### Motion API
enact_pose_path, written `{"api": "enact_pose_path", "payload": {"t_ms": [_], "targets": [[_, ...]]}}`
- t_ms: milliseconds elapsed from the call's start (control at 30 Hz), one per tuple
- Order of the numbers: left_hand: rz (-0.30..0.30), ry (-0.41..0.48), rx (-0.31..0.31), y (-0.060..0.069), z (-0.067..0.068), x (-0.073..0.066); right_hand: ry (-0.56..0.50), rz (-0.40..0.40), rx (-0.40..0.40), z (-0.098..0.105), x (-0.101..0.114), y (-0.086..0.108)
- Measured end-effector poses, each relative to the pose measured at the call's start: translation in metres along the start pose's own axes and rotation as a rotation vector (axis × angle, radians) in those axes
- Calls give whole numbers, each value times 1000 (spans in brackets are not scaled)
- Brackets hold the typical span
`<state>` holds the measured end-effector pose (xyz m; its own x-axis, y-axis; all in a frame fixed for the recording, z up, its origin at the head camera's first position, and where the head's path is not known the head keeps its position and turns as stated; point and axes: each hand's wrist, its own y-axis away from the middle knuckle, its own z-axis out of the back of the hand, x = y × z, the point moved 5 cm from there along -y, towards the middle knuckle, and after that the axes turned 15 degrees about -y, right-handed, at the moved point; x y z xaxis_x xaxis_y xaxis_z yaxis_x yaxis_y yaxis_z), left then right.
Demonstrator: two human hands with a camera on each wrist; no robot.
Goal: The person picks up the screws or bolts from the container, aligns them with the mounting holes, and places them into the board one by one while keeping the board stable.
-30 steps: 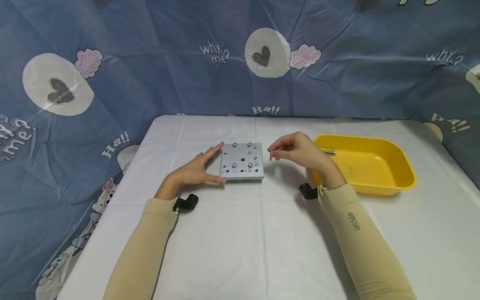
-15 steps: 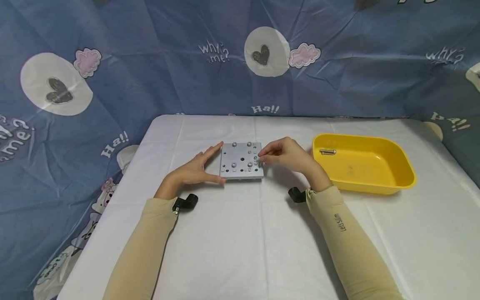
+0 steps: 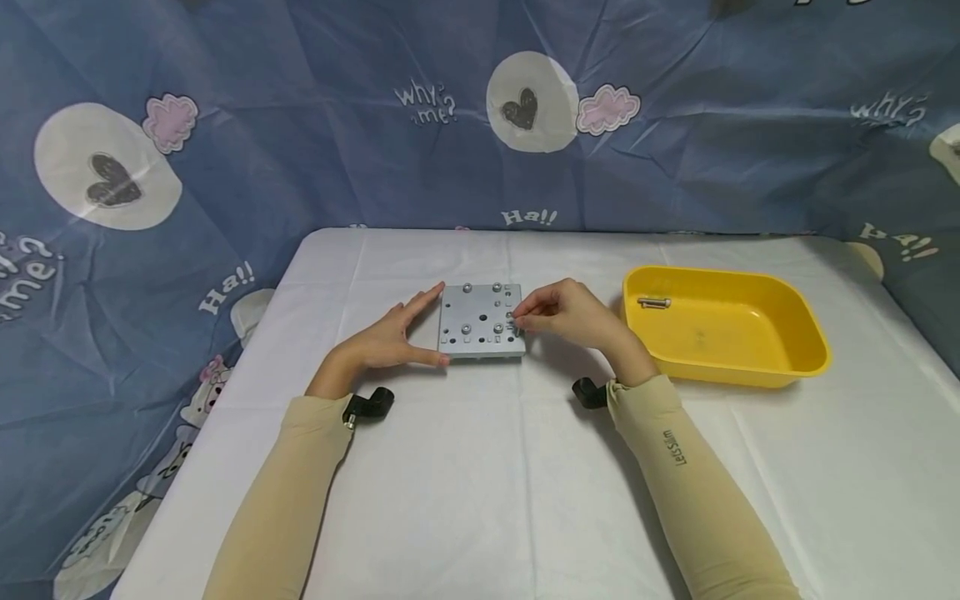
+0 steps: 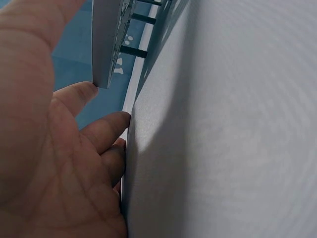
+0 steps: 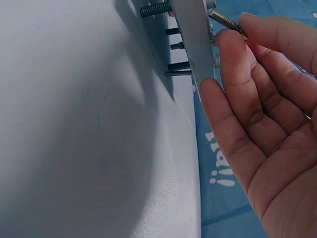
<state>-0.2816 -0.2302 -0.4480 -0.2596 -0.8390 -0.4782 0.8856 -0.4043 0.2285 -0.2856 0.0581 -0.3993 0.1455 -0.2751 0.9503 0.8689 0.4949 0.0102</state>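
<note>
A square grey metal plate point(image 3: 457, 307) with holes and several screw heads lies near the table's middle. My left hand point(image 3: 381, 342) holds its left side, with the thumb at the front edge and the index finger at the back corner. Between thumb and index finger, my right hand point(image 3: 581, 321) pinches a small threaded screw point(image 5: 226, 21) over the plate's right part. That screw looks tilted in the right wrist view, one end at the plate's face; whether it sits in a hole I cannot tell. Screw shanks point(image 4: 133, 51) protrude from the plate's underside.
A yellow tray point(image 3: 738, 333) stands to the right behind my right forearm, with metal screws point(image 3: 654, 303) at its left end. White cloth point(image 3: 442, 475) covers the table, and a blue printed cloth point(image 3: 300, 158) hangs behind it.
My right hand has moved left with the screw, from beside the tray to the plate's right part. The left hand still holds the plate's left side.
</note>
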Motion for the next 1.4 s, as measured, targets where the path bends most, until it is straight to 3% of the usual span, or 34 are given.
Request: {"api": "enact_pose_path", "payload": {"t_ms": [1400], "targets": [[-6,3,-1,2,1,-1,-24,4,61,-11,-2,-5]]}}
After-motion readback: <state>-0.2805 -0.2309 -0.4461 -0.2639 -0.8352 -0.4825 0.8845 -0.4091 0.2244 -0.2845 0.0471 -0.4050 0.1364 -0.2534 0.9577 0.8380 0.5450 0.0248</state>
